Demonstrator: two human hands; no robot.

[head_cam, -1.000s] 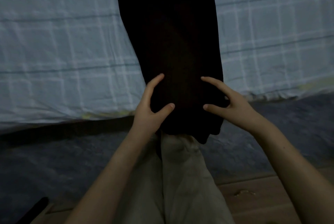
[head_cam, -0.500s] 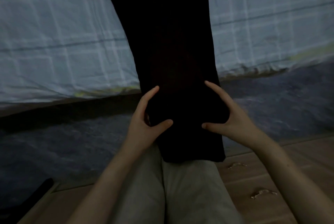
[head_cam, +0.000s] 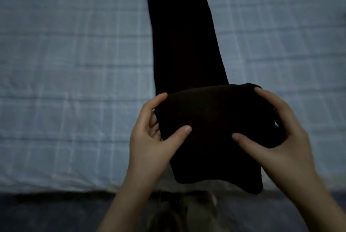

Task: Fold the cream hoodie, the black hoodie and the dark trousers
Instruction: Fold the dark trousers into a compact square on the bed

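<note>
A pair of dark trousers (head_cam: 184, 44) was laid lengthwise on a pale blue checked bedsheet (head_cam: 74, 82), stretching from the near edge of the bed toward twelve o'clock, where the far end was seen near the top of the view. The near end of the trousers was lifted and doubled over, so that a rounded fold edge ran across between the two hands. The left hand (head_cam: 151, 138) was closed on the fabric at nine o'clock of that folded part, with the thumb pressed on top and the fingers tucked underneath. The right hand (head_cam: 279, 138) was clamped on the fabric at three o'clock, thumb on top and fingers curled over the far edge of the fold. Below the hands, at six o'clock, the loose end of the cloth hung past the edge of the bed. No containers were visible. The view was dim and slightly blurred.
</note>
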